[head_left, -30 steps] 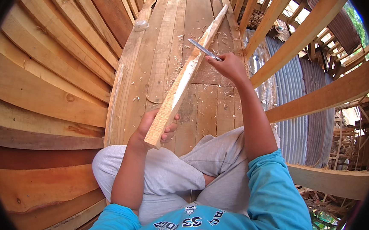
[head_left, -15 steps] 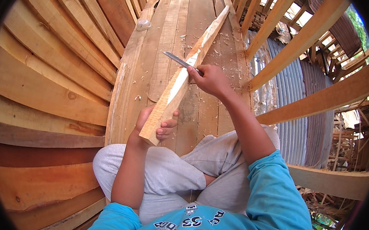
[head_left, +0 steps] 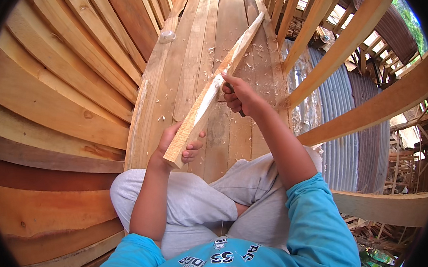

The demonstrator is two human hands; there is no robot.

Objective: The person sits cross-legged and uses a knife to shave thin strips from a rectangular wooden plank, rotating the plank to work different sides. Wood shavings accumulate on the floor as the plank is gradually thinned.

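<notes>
A long squared piece of wood (head_left: 195, 120) slants from my lap side up and away to the right, its far tip near the floor planks. Pale, freshly cut wood shows along its upper side. My left hand (head_left: 165, 142) is wrapped round the near end from beneath, with fingertips showing on the right side. Closed round the dark handle of a knife (head_left: 230, 87), my right hand (head_left: 242, 97) rests by the wood's right edge, about midway along. The knife's blade is hardly visible at the wood.
Wood shavings (head_left: 249, 65) are scattered over the plank floor (head_left: 188, 77). Boards (head_left: 63, 93) line the left side. Slanted wooden rails (head_left: 369, 114) stand at right, with corrugated metal sheets (head_left: 341, 122) beyond. A small clear plastic object (head_left: 166, 36) sits near the far left edge.
The knife has turned from lying across the wood with its blade pointing left. My right hand has rotated and moved slightly down and right. My left hand keeps its hold.
</notes>
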